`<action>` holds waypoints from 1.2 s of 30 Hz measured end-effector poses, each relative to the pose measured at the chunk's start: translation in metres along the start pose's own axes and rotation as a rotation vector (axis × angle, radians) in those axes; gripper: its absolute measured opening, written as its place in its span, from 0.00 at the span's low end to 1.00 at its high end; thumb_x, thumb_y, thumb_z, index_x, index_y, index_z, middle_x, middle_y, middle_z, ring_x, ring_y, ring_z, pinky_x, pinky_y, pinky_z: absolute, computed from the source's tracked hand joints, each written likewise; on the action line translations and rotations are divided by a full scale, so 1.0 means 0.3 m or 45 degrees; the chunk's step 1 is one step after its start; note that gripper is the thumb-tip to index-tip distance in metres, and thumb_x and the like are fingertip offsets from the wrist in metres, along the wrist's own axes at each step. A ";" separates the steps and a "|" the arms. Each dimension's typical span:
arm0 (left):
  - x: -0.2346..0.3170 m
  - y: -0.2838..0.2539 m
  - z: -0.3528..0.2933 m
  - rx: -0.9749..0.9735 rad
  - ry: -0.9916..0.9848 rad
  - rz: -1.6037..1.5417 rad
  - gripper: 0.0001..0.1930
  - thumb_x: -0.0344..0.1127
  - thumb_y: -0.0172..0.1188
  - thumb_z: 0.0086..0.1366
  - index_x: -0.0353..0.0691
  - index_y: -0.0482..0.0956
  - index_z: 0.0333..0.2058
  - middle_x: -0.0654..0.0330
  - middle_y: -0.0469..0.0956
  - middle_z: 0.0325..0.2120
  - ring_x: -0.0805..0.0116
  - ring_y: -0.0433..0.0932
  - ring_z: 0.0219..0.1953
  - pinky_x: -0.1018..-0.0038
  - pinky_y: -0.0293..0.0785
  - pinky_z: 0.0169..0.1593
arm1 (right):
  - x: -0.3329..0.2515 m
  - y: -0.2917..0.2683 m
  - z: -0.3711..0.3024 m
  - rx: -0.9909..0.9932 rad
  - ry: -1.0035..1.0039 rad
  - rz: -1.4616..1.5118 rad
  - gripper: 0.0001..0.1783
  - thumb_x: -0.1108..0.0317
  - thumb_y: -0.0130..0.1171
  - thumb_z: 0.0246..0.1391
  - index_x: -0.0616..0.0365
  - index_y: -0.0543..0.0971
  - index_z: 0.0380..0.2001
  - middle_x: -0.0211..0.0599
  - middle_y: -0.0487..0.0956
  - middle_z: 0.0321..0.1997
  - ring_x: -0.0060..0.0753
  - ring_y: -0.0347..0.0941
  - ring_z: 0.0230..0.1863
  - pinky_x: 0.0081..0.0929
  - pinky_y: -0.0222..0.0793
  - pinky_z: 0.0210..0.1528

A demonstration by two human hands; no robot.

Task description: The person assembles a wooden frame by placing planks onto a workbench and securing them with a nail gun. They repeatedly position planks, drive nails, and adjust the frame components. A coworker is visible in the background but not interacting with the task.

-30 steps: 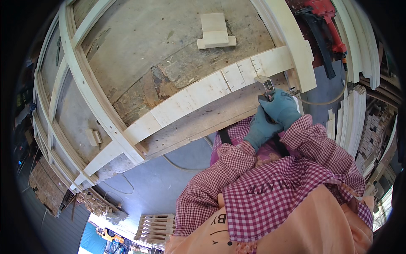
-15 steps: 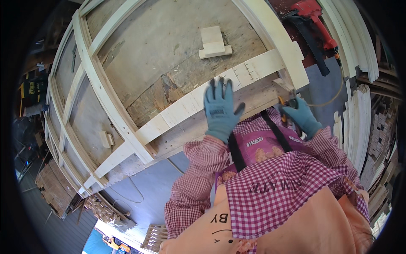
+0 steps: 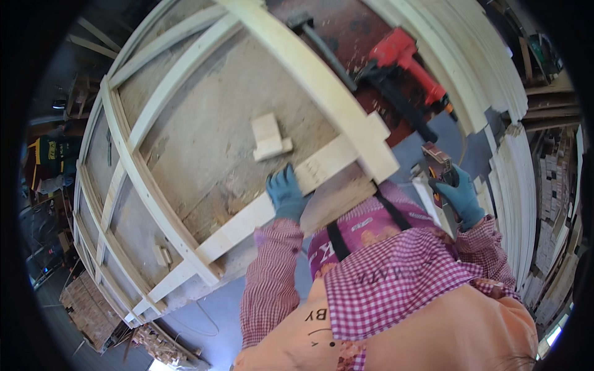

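My left hand (image 3: pixel 286 196), in a blue-grey glove, grips the pale wooden slat (image 3: pixel 241 221) along the near side of a curved wooden frame (image 3: pixel 162 204). Its fingers bend over the slat's far edge. Off the frame's right end, my right hand (image 3: pixel 463 199), gloved alike, is closed round a small hand tool (image 3: pixel 438 158) with a reddish-brown, block-like end. Fingers hide part of that tool, and I cannot make out its kind. Beyond the slat, a small wooden block assembly (image 3: pixel 267 137) lies on the worn board inside the frame.
A red nail gun (image 3: pixel 402 59) and a dark long-handled tool (image 3: pixel 325 52) lie beyond the frame's right end. Long white wooden strips (image 3: pixel 516 191) are stacked at the right. Another small wooden block (image 3: pixel 163 255) sits inside the frame at left.
The view has shifted. My left hand, earlier spread over the slat, now holds it farther left. My right hand has moved away from my apron, and the tool in it shows more.
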State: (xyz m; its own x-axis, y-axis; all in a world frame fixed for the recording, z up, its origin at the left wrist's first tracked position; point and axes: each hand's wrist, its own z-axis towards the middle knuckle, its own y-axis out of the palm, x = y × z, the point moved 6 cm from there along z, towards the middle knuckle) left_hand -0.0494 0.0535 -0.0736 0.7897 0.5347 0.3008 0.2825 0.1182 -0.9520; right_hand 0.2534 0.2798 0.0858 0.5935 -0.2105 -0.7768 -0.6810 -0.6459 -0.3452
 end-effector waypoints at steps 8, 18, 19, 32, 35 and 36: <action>0.035 -0.095 0.069 -0.459 -0.018 0.204 0.63 0.62 0.70 0.32 0.31 0.50 0.62 0.44 0.54 0.59 0.47 0.50 0.64 0.49 0.37 0.66 | -0.181 -0.453 0.618 0.264 -0.320 -0.496 0.27 0.60 0.69 0.40 0.64 0.74 0.42 0.39 0.79 0.34 0.28 0.75 0.36 0.27 0.69 0.41; 0.161 -0.107 -0.073 -0.653 -0.639 0.052 0.69 0.65 0.69 0.36 0.27 0.37 0.64 0.37 0.36 0.66 0.43 0.33 0.68 0.55 0.30 0.68 | 0.140 -0.877 1.585 0.260 -0.484 -1.151 0.32 0.62 0.61 0.48 0.68 0.65 0.53 0.57 0.73 0.49 0.53 0.71 0.51 0.38 0.67 0.51; 0.164 -0.088 -0.035 -0.652 -0.626 0.022 0.69 0.64 0.69 0.36 0.27 0.36 0.64 0.38 0.35 0.66 0.43 0.33 0.68 0.54 0.30 0.68 | 0.235 -0.997 1.714 0.353 -0.322 -1.367 0.35 0.62 0.61 0.47 0.64 0.63 0.57 0.59 0.71 0.52 0.58 0.68 0.53 0.42 0.65 0.53; 0.091 -0.081 -0.047 -0.728 -0.668 -0.148 0.55 0.58 0.64 0.45 0.31 0.46 0.64 0.42 0.44 0.65 0.47 0.44 0.68 0.60 0.43 0.68 | -0.122 -0.406 1.075 0.554 -1.163 -1.205 0.27 0.65 0.54 0.52 0.56 0.67 0.57 0.49 0.68 0.58 0.51 0.62 0.59 0.41 0.58 0.60; 0.072 -0.166 -0.071 -0.106 -0.769 -0.295 0.44 0.54 0.61 0.52 0.33 0.56 0.61 0.44 0.56 0.61 0.48 0.54 0.64 0.62 0.51 0.65 | -0.061 -0.240 0.915 0.255 -1.154 -0.919 0.27 0.68 0.55 0.52 0.57 0.67 0.57 0.48 0.68 0.58 0.51 0.62 0.60 0.42 0.57 0.61; 0.068 -0.181 -0.104 0.141 -0.823 -0.338 0.42 0.53 0.60 0.53 0.33 0.57 0.60 0.43 0.58 0.60 0.47 0.56 0.63 0.62 0.53 0.64 | -0.030 -0.206 0.878 0.191 -1.198 -0.886 0.27 0.66 0.55 0.52 0.56 0.68 0.57 0.48 0.69 0.58 0.51 0.62 0.60 0.42 0.56 0.61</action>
State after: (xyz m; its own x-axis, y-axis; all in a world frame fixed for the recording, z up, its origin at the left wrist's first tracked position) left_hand -0.0316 0.0320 -0.0140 0.2102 0.8618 0.4617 0.3368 0.3795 -0.8617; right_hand 0.1770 0.5150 -0.0245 0.3495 0.8175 -0.4577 -0.4168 -0.3019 -0.8574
